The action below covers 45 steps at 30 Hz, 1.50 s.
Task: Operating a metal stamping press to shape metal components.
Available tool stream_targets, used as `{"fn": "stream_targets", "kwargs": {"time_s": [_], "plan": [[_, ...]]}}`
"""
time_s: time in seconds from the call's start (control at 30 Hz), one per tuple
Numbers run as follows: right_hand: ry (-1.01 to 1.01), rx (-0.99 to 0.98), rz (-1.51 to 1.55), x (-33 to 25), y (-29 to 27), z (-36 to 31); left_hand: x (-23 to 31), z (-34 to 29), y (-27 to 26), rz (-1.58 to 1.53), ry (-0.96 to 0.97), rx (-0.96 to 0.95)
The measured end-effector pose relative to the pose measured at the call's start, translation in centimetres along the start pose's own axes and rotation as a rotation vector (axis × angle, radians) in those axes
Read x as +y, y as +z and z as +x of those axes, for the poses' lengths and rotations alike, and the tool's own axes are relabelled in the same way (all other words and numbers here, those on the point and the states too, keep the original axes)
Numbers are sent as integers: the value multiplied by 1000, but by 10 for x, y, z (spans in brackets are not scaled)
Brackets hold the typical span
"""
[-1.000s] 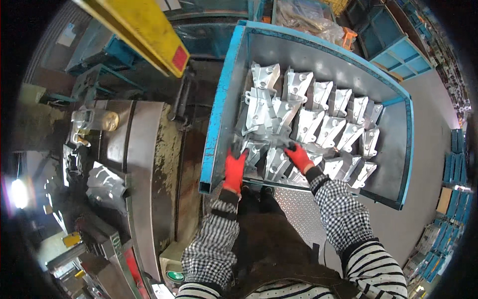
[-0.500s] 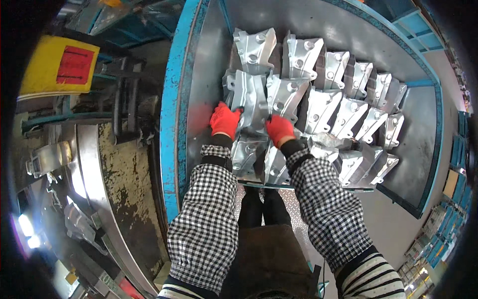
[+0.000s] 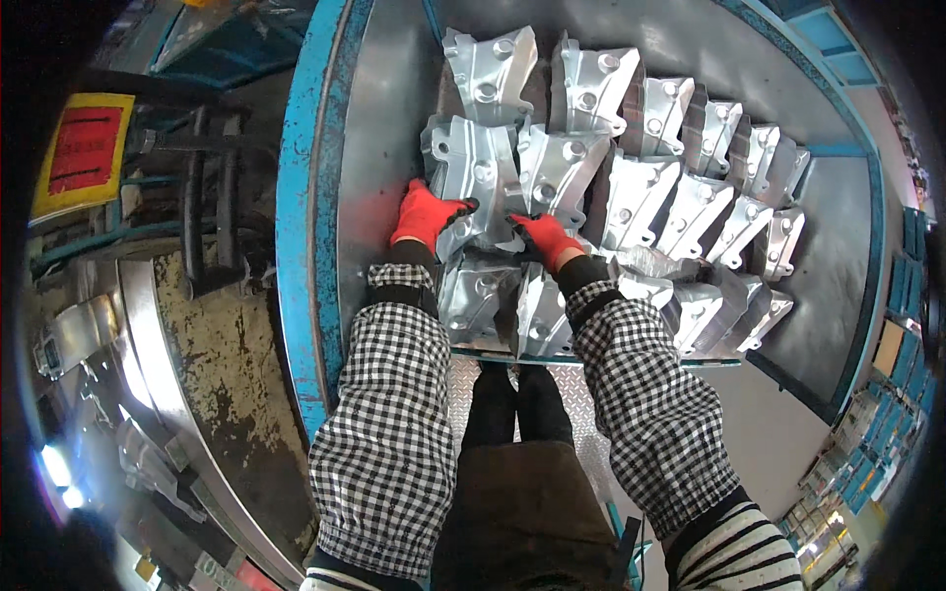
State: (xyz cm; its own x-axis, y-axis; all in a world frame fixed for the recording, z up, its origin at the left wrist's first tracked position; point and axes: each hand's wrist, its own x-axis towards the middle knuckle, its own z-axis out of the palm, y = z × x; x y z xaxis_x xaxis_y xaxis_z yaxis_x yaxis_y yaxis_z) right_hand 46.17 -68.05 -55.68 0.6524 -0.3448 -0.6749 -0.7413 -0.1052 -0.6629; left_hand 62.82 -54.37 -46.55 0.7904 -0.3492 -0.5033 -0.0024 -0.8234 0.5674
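Note:
In front of me a blue-framed metal bin (image 3: pixel 302 197) holds rows of shiny stamped sheet-metal brackets. One bracket (image 3: pixel 478 163) lies at the left end of the middle row, between my two hands. My left hand (image 3: pixel 426 219), in a red glove with dark fingertips, is at its lower left edge, thumb spread away from the fingers. By its lower right corner, my right hand (image 3: pixel 548 238) has its fingers apart and pointing left. Both hands look loosened from the bracket; some fingertips are hidden. Another bracket (image 3: pixel 562 167) sits just right of it.
More brackets (image 3: pixel 636 202) fill the bin in rows toward the right. Left of the bin are a worn machine bed (image 3: pixel 222 355), black bars (image 3: pixel 212 197) and a yellow-and-red sign (image 3: pixel 84 153). Patterned metal flooring (image 3: pixel 572 394) lies under my feet.
The bracket between my hands has settled flatter in its row, its holed tab now showing. My left thumb and right fingers have spread. The view has shifted slightly.

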Motion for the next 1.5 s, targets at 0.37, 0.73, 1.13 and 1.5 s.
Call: {"fn": "stream_targets", "kwargs": {"time_s": [0.37, 0.73, 1.13, 1.5], "plan": [[112, 89, 435, -39, 15, -34, -14, 9, -1, -25, 47, -104], [-818, 503, -379, -153, -48, -15, -10, -4, -8, 146, 81, -17], [-502, -326, -731, -211, -43, 90, -14, -21, -12, 19, 144, 105], [-422, -271, -792, -220, -46, 76, -8, -97, 46, -2272, -450, -204]]}}
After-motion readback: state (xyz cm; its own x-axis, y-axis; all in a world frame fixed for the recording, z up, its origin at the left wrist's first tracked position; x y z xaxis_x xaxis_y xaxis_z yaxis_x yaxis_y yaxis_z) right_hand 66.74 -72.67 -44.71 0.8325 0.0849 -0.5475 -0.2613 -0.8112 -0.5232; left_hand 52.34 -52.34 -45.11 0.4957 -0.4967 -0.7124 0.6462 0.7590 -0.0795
